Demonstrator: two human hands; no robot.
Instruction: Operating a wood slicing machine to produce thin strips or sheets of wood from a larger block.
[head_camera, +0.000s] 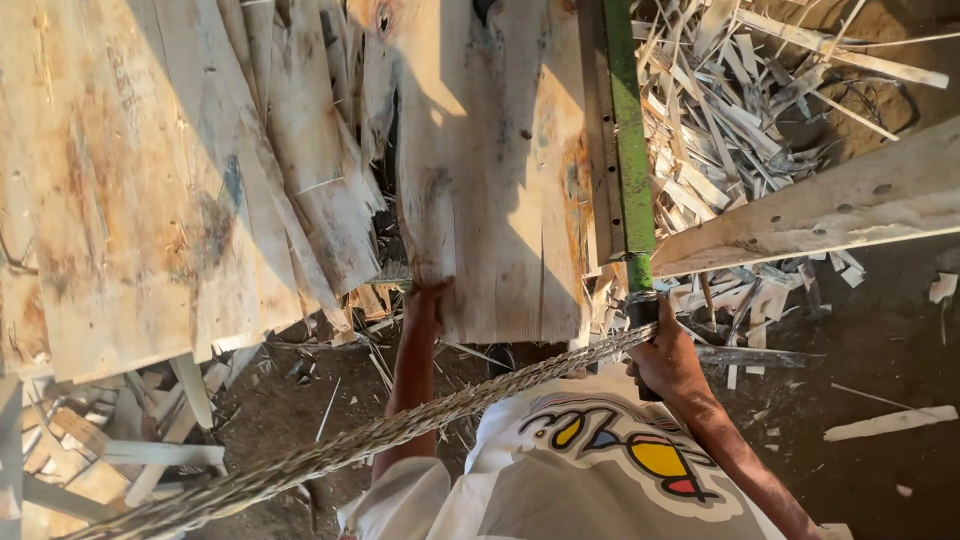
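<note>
At the far left lay a stack of thin wood veneer sheets (130, 190), pale and stained, overlapping and fanned out toward the middle. Below them, at the near left, loose offcut strips (150, 440) lay scattered on the dirt ground (880, 350). A thick twisted rope (330, 455) ran from the near left corner up and to the right, crossing in front of your body and ending near your right hand.

In the middle, your left hand (428, 300) gripped the near edge of a single veneer sheet (490, 170), fingers clamped on its lower left corner. That sheet stretched away from you toward the far side, with splits along its near edge and rust-coloured staining on its right margin.

Just right of the sheet, a green metal bar (628, 130) ran from far to near alongside the sheet's right edge. Your right hand (662, 352) was clenched around the dark handle at the near end of that bar, right where the rope met it.

Farther right, a heap of narrow wood scraps (720, 120) was piled on the ground, and a pale wooden beam (830, 205) slanted from the bar up toward the right edge. A few stray slivers lay near right on the dirt. Your white printed shirt (600, 470) filled the near centre.
</note>
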